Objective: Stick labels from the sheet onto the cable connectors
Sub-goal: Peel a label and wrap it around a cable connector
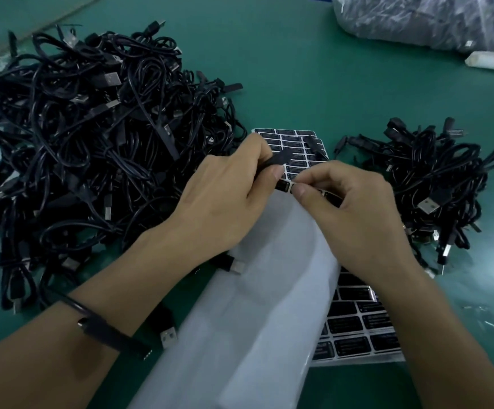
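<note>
Connector (282,158) juts from the left hand (225,196), a flat black plug pinched between thumb and curled fingers. Its long axis runs from near-left to far-right, with the free end pointing away over the sheet (355,320). Just below it, on the nearer side, lies the label (283,184), a small black rectangle at the edge of the sheet's rows. The right hand (352,214) has its thumb and forefinger closed on the label's right end, the other fingers curled under. This hand is the nearer to the label, and the left thumb tip rests just beside the label's other end. Whether the label has lifted off its backing I cannot tell.

The move ahead likely turns on that short gap. The label has to go up and away onto the plug's flat face, its length lined up with the plug's axis.

White film (269,290) curls over the middle of the sheet, hiding many rows. A big tangle of cables (77,143) lies to the left, a smaller heap (434,178) to the right, all on the green table (299,69).
</note>
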